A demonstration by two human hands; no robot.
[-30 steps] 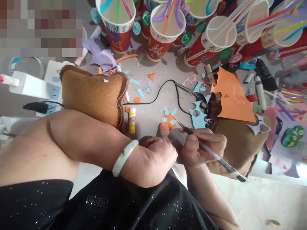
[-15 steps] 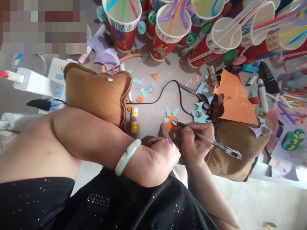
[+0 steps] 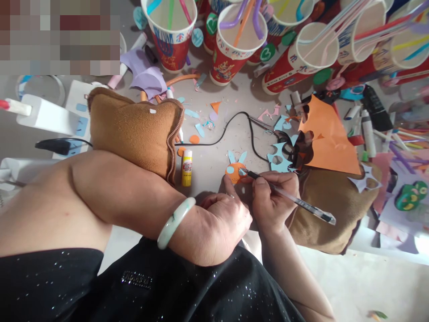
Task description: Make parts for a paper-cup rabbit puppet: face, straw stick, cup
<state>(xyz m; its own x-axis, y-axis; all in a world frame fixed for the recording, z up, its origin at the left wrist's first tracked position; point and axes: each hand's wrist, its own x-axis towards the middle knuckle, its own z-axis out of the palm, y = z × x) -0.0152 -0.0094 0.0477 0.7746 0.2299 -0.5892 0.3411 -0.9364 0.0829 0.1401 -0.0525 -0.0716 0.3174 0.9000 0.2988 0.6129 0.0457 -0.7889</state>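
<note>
A small orange paper face (image 3: 235, 175) with light-blue ears and light-blue round eyes lies on the table, and fine dark lines show on it. My left hand (image 3: 228, 214), a jade-like bangle (image 3: 176, 222) at its wrist, holds the face down with the index fingertip at its lower left edge; the other fingers are curled. In my right hand (image 3: 275, 199) is a clear gel pen (image 3: 295, 200), pinched near its black grip. Its tip meets the right blue eye. A yellow glue stick (image 3: 187, 168) stands to the left of the face.
Red paper cups (image 3: 231, 53) with straws line the far side. A brown zippered cushion (image 3: 134, 129) lies left, another (image 3: 330, 210) right. Cut orange paper (image 3: 331, 138), blue scraps (image 3: 280, 156) and a black cord (image 3: 231, 121) lie around. A white power strip (image 3: 75, 107) sits far left.
The orange face has shifted slightly left and turned a little, with my left hand moving along. The pen tip stays at the right eye.
</note>
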